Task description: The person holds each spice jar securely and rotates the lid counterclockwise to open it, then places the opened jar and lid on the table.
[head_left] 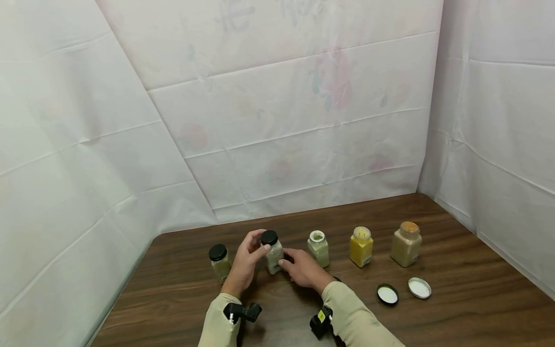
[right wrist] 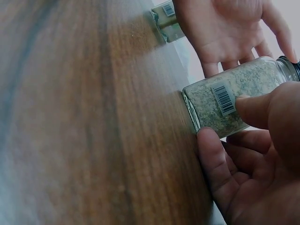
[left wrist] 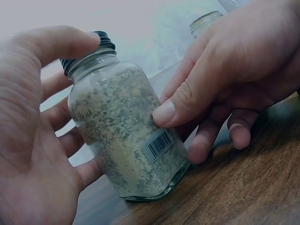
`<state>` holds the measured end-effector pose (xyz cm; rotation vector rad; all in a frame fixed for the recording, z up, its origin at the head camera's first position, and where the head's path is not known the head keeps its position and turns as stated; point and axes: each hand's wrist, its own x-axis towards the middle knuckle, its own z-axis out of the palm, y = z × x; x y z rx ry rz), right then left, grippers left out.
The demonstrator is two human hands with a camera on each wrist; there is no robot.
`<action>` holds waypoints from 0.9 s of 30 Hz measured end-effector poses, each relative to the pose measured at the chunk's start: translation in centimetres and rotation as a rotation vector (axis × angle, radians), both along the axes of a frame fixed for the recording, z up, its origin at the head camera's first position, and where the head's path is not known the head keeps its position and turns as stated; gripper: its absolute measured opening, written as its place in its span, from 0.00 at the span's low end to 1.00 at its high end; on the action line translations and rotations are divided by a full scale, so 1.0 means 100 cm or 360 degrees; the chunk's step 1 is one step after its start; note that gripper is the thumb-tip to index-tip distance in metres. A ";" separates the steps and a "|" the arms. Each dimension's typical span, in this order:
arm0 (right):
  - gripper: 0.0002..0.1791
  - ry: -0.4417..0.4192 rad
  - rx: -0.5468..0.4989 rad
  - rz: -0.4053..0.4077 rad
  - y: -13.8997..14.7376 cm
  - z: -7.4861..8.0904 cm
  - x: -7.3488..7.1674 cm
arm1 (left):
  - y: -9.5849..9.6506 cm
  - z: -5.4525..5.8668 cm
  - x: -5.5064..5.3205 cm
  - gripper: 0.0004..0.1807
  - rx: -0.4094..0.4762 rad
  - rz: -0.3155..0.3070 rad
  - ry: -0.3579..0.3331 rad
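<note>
Both forearms [head_left: 357,315] angled inward; the left hand [head_left: 247,258] gripped higher up, the right hand [head_left: 305,268] pinched lower down.

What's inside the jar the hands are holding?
Through its clear sides, the jar shows pale, grey-green-flecked bits up to about the shoulder. The barcode label and hands cover patches of them, and the black lid hides the mouth.
</note>
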<state>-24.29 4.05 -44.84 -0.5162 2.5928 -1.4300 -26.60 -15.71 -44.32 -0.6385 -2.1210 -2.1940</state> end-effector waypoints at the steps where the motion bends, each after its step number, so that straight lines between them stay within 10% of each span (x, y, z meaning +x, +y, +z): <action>1: 0.30 -0.0004 -0.0001 -0.0002 0.000 0.000 0.000 | 0.000 0.000 0.000 0.26 -0.0005 -0.0006 -0.0005; 27: 0.28 0.0110 0.0185 -0.0108 -0.007 0.001 0.001 | 0.005 -0.002 -0.001 0.22 0.0070 0.0054 0.0003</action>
